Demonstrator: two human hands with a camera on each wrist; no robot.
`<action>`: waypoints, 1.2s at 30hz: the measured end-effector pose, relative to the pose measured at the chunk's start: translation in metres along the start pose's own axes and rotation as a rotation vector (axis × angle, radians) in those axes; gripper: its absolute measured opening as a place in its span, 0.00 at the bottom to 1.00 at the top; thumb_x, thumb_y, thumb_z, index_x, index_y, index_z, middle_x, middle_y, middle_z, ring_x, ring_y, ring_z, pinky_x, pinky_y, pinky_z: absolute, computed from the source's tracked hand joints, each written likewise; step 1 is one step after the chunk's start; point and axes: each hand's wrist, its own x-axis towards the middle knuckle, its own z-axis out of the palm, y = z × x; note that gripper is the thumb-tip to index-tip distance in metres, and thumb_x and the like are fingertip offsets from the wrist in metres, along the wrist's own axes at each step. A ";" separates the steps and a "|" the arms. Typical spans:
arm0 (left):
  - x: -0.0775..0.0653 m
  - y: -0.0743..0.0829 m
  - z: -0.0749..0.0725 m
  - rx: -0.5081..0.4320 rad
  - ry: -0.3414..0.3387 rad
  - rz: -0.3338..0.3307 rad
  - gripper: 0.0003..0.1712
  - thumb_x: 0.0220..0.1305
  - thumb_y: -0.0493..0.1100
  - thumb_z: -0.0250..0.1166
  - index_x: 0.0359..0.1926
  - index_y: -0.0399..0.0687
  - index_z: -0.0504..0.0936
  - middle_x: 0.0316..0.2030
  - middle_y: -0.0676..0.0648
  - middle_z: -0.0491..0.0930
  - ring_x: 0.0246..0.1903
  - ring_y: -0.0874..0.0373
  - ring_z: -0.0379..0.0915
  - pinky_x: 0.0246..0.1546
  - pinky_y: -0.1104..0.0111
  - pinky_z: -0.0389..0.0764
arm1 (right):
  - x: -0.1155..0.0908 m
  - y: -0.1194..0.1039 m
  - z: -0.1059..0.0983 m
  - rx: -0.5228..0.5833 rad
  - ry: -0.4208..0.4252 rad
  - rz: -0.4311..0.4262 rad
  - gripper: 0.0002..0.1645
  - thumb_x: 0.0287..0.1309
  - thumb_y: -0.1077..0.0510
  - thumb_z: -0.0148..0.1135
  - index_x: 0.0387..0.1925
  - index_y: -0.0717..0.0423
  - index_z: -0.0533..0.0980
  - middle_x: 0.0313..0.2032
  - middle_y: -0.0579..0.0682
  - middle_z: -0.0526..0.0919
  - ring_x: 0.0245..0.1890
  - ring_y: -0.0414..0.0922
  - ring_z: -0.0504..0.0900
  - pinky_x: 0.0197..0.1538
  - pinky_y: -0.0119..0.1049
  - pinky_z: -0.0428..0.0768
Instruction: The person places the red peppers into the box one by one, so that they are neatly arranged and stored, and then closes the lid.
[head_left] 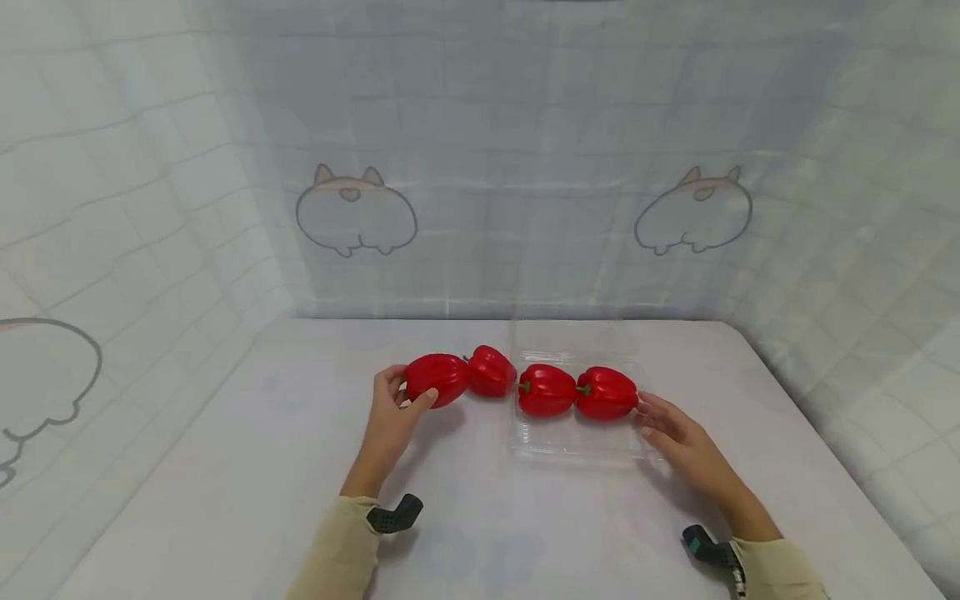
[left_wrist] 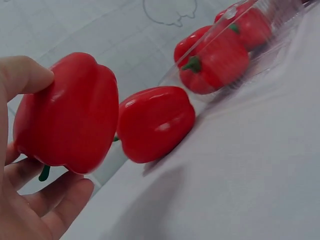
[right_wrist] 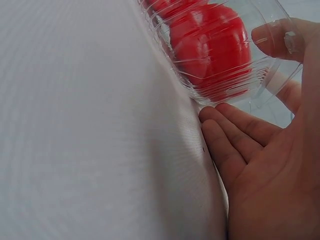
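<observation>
My left hand (head_left: 392,412) grips a red bell pepper (left_wrist: 67,115), its thumb on the near side and its fingers round the far side. The green stem of that pepper points down in the left wrist view. Just right of it, a second red bell pepper (head_left: 491,372) lies on the table beside the clear plastic container (head_left: 573,440). Two more red bell peppers (head_left: 547,390) sit side by side inside the container, stems toward the left. My right hand (head_left: 681,440) touches the container's right end with relaxed fingers (right_wrist: 235,135), low by the table.
A white cloth covers the table (head_left: 465,517). The container's clear lid (head_left: 566,336) stands at the back. Pale curtains with animal drawings (head_left: 356,212) hang behind the table and along both sides. Each wrist carries a dark device (head_left: 395,514).
</observation>
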 end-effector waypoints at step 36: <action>-0.008 -0.007 0.012 0.056 -0.046 0.134 0.40 0.66 0.56 0.67 0.75 0.63 0.60 0.69 0.49 0.65 0.63 0.49 0.66 0.53 0.56 0.81 | 0.002 -0.002 0.005 0.015 0.031 -0.043 0.33 0.71 0.56 0.58 0.74 0.53 0.62 0.67 0.60 0.71 0.66 0.59 0.71 0.54 0.25 0.74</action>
